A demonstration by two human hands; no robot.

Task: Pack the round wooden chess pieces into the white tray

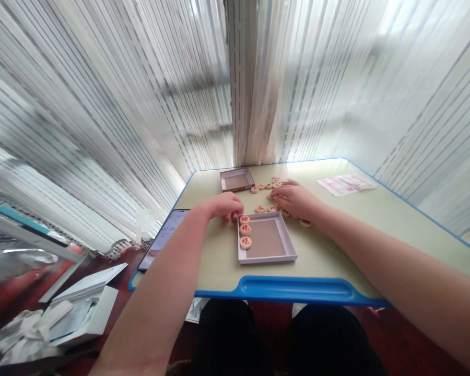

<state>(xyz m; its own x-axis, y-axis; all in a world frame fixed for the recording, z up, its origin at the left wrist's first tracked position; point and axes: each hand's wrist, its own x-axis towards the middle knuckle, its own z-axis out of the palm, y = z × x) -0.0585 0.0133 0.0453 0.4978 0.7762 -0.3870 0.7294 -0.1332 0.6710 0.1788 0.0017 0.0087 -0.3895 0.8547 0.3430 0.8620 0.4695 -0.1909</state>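
Left hand (226, 204): fingers curled down at the near box's far left corner; whether they grip anything I can't make out.
Right hand (295, 199): spread low over the loose pieces, fingertips among them (a pinch is impossible to confirm from here).
Near box (268, 237): shallow, on the table (219, 261), between the forearms.
Boxed pieces (245, 229): three round ones with red characters, in a column along the box's left wall.
Loose pieces (272, 208): scattered beyond the near box, around and partly under the right hand.
Far box (237, 181): behind the left hand, near the loose pieces.
Phone (162, 237): at the table's left edge, partly behind the left forearm.
Paper (347, 185): creased, beyond the right forearm.
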